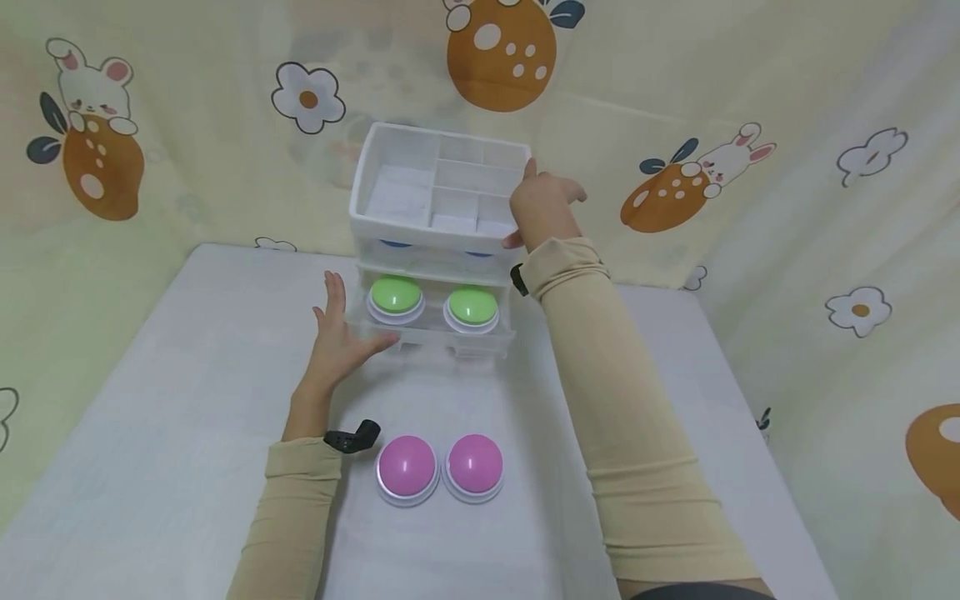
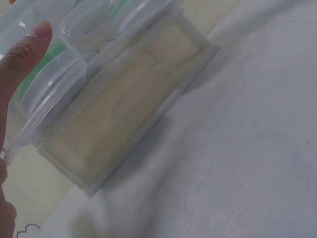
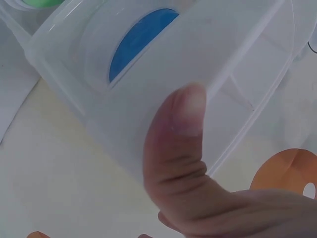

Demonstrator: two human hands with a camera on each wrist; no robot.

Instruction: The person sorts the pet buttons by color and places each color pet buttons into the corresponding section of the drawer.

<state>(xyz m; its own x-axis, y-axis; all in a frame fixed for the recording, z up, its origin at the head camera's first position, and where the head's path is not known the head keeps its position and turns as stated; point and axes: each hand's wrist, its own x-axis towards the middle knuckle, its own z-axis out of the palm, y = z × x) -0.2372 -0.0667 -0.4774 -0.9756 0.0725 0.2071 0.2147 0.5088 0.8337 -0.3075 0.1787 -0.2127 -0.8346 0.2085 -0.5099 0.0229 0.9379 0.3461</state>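
White-clothed table (image 1: 187,375); pale curtain (image 1: 225,183) behind, printed rabbits (image 1: 93,92), flowers (image 1: 307,98); cropped orange shape (image 1: 937,462) far right, perhaps fruit.

Table (image 1: 225,350): organizer (image 1: 405,231), 2 pink domes (image 1: 407,465)

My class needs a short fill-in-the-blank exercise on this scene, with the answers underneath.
1. The open drawer holds two domes coloured ____.
2. On the white cloth stand ____ pink domes.
3. The right hand holds the organizer by its ____ side.
4. The drawer above shows shapes coloured ____.

Missing words: green; two; right; blue.
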